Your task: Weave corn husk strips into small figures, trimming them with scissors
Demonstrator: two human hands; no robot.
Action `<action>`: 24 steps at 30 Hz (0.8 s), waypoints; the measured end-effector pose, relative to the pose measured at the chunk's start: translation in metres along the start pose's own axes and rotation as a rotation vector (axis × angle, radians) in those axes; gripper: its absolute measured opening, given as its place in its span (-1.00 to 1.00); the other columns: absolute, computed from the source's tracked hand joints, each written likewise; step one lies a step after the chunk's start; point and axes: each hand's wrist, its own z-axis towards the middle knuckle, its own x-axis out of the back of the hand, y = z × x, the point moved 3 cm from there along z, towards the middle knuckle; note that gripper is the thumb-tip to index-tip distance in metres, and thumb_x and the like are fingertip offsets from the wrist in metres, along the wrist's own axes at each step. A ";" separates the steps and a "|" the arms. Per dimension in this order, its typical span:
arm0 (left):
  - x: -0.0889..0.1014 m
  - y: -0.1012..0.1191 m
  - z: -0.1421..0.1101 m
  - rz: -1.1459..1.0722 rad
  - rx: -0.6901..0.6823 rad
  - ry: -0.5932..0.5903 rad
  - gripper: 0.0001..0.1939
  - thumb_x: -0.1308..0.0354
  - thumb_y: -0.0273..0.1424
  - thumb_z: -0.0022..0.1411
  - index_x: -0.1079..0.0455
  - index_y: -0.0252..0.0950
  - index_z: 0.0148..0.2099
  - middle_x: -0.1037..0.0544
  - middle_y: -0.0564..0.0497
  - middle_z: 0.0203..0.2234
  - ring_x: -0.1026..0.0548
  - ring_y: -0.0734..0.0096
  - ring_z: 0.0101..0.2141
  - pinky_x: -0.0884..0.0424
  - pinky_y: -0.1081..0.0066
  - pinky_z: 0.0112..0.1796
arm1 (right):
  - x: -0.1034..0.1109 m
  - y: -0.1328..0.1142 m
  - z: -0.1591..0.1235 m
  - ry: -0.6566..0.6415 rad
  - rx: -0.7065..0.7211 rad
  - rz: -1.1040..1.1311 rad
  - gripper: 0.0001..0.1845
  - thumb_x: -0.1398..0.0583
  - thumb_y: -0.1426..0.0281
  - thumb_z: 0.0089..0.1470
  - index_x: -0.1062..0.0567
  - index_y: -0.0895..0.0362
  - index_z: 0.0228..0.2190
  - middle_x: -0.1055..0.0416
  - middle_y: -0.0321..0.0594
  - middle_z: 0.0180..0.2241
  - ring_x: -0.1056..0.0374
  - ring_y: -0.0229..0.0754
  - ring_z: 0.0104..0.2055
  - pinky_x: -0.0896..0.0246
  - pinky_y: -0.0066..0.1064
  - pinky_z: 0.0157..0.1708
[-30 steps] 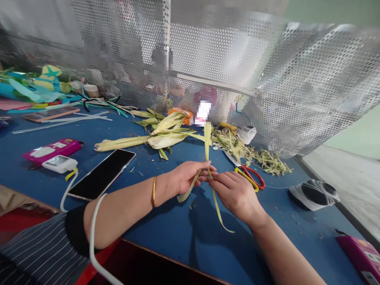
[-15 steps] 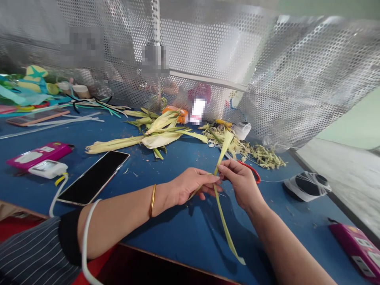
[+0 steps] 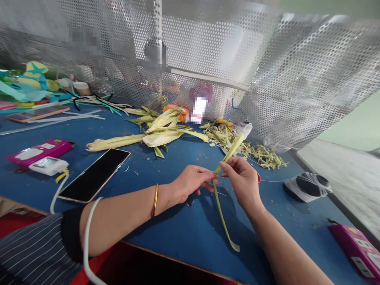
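A long pale-green corn husk strip is held between both hands above the blue table. My left hand pinches it near its middle, thumb against fingers. Just to the right, my right hand grips the same strip between thumb and fingertips. The strip's wider end rises up and to the right past my right hand, while its narrow tail hangs down and curls toward the table. Behind my right hand lie scissors, of which only a bit of red handle shows.
Corn husks lie beyond my hands, with husk scraps to their right. A thread spool stands right. Left are a black-screened phone and a magenta power bank. A white cable crosses my left forearm. Perforated sheeting stands behind.
The strip's upper end has tilted to the right, and its tail has swung slightly left and up. My right hand now covers more of the red scissor handle.
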 end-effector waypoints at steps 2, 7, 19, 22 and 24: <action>-0.001 0.000 0.000 0.042 -0.018 0.005 -0.75 -0.16 -0.27 0.20 -0.56 -0.35 -0.26 -0.63 -0.12 -0.25 -0.55 0.45 -0.46 -0.11 0.55 -0.67 | -0.002 0.001 0.000 -0.043 -0.026 0.023 -0.69 -0.35 0.17 -0.07 -0.41 0.09 -0.49 -0.34 -0.37 -0.58 -0.27 -0.27 -0.53 -0.24 -0.40 -0.49; -0.004 0.001 0.000 0.054 0.016 -0.030 -0.69 -0.19 -0.21 0.19 -0.54 -0.40 -0.29 -0.62 -0.15 -0.30 -0.55 0.43 -0.50 -0.19 0.54 -0.67 | -0.004 0.001 0.000 -0.089 -0.059 0.069 -0.74 -0.36 0.19 -0.08 -0.46 0.09 -0.49 -0.37 -0.37 -0.60 -0.28 -0.26 -0.53 -0.21 -0.40 -0.49; 0.001 -0.002 0.006 -0.214 0.140 -0.036 -0.76 -0.16 -0.32 0.21 -0.53 -0.41 -0.31 -0.62 -0.12 -0.36 -0.52 0.49 -0.50 -0.31 0.51 -0.52 | 0.006 -0.007 -0.006 0.070 0.168 -0.364 -0.66 -0.22 0.20 0.12 -0.41 0.12 -0.59 -0.34 -0.35 -0.66 -0.26 -0.27 -0.59 -0.11 -0.44 -0.57; 0.004 -0.003 0.008 -0.261 0.150 -0.020 -0.80 -0.18 -0.34 0.17 -0.52 -0.39 -0.36 -0.59 -0.05 -0.44 -0.50 0.50 -0.52 -0.18 0.53 -0.59 | 0.002 -0.024 -0.015 -0.032 0.561 -0.501 -0.81 -0.18 0.35 0.18 -0.49 0.11 -0.45 -0.47 -0.26 -0.51 -0.36 -0.23 -0.48 -0.18 -0.41 -0.47; 0.006 -0.003 0.010 -0.291 0.135 0.006 -0.84 -0.18 -0.39 0.15 -0.51 -0.38 -0.39 -0.51 0.04 -0.58 -0.40 0.57 -0.59 -0.03 0.53 -0.64 | -0.006 -0.033 -0.025 -0.241 0.868 -0.612 -0.84 -0.14 0.44 0.20 -0.52 0.11 -0.37 -0.50 -0.22 -0.44 -0.38 -0.21 -0.42 -0.19 -0.37 -0.39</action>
